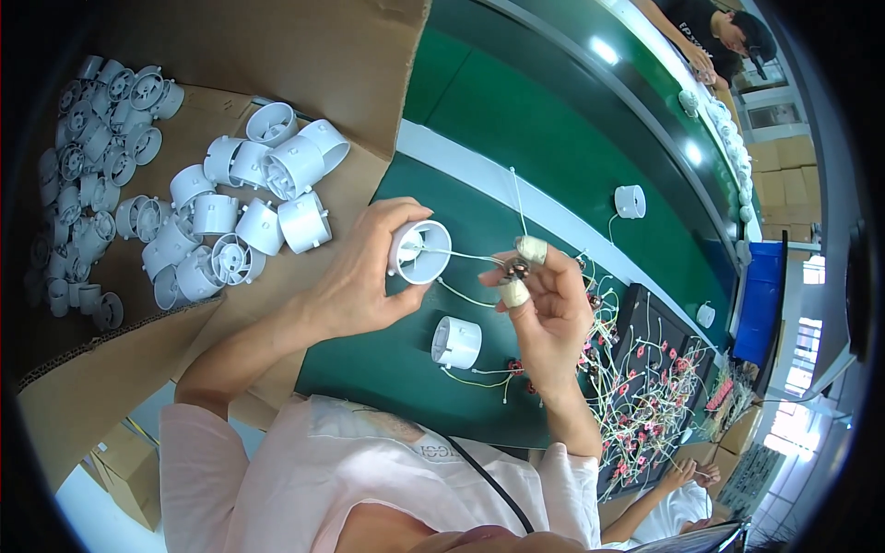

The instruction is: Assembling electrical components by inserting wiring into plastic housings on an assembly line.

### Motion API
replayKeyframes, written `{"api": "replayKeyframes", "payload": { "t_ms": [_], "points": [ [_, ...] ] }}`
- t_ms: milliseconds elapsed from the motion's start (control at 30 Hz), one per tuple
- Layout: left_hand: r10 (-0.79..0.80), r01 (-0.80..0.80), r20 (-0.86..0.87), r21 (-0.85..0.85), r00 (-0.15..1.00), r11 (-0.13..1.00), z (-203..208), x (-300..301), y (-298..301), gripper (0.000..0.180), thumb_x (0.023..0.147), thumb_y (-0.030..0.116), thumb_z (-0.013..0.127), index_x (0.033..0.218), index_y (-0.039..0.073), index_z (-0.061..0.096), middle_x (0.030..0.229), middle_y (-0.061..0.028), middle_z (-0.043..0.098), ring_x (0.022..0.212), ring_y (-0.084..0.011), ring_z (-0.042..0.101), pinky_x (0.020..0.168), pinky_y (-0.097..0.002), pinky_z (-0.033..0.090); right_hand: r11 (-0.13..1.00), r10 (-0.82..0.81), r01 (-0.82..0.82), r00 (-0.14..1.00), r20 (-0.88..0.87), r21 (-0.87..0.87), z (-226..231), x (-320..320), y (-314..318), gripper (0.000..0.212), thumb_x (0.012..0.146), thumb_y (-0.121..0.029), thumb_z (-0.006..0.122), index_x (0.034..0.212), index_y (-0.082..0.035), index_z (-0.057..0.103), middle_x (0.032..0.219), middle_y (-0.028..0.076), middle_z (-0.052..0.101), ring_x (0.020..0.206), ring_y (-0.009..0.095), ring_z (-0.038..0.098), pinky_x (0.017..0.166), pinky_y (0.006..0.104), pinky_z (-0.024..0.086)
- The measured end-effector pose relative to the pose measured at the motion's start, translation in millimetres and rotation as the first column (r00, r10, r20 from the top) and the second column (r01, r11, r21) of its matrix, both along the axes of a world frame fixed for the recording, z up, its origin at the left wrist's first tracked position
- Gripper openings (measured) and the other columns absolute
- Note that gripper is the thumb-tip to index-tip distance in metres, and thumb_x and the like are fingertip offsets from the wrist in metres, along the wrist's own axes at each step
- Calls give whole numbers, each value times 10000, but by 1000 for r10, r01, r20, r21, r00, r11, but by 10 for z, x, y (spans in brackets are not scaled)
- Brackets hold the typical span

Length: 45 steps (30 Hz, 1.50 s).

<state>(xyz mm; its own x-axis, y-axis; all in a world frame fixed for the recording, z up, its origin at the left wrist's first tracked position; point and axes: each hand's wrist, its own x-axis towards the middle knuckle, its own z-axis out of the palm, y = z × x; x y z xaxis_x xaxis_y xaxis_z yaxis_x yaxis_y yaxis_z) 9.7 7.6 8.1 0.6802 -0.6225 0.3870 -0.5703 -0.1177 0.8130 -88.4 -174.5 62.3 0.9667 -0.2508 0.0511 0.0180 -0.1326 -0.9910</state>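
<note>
My left hand (355, 286) is closed around a white plastic cup-shaped housing (424, 269), its open end tilted toward my right hand. Between the taped thumb and forefinger of my right hand (556, 318) is a small dark metallic part with wires (515, 269); its exact kind is hard to make out. A thin white wire (470, 255) runs from inside the housing to that part. Another pale wire (518, 198) sticks up beyond my right fingers. Below my hands, a second white housing (458, 342) lies on the green table, beside small red-pink parts (514, 367) with wires.
At left a cardboard box (277, 46) holds many white housings (214, 214). At right a black tray (636, 313) bears tangled wired parts (645, 405). A green conveyor (544, 101) carries a housing (630, 202). Other people's hands (701, 69) work across it and at lower right (687, 475).
</note>
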Motion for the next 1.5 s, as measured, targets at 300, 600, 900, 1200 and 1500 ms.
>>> {"api": "replayKeyframes", "payload": {
  "t_ms": [300,600,900,1200,1500],
  "points": [
    [15,-46,261,113,965,993,107,7,11,646,694,134,767,1246,26,449,1179,-138,539,1072,-298,538,994,-453,367,621,264,-30,949,173,-783,20,260,100,377,680,67,666,1032,0,548,890,141,585,750,317,570,634,373,454],
    [30,-43,153,82,988,996,85,-15,19,617,683,81,766,1239,32,504,1208,-129,555,1075,-280,566,869,-353,487,688,310,-93,934,176,-719,-179,354,169,371,625,71,681,967,-7,560,863,115,544,757,302,537,650,408,431],
    [34,-33,31,-26,999,999,62,-4,-10,629,666,54,773,1238,45,512,1185,-137,578,1035,-290,598,823,-346,518,731,234,-74,961,147,-679,-215,407,88,310,633,58,693,910,-33,586,991,128,584,862,309,573,727,387,467],
    [59,-67,87,81,994,995,120,-34,-52,603,660,126,789,1199,40,533,1159,-129,567,1022,-293,573,840,-378,478,962,208,-214,977,-50,-171,-483,423,30,242,753,1,693,972,4,590,1058,106,632,956,200,606,864,316,474],
    [266,-749,770,375,580,546,400,624,212,483,743,314,717,1095,14,580,1032,-143,590,999,-289,517,908,-432,353,835,-42,-100,969,-244,-541,-245,1578,-600,189,847,-84,596,1013,5,610,921,71,635,886,117,601,794,280,473]
  ]
}}
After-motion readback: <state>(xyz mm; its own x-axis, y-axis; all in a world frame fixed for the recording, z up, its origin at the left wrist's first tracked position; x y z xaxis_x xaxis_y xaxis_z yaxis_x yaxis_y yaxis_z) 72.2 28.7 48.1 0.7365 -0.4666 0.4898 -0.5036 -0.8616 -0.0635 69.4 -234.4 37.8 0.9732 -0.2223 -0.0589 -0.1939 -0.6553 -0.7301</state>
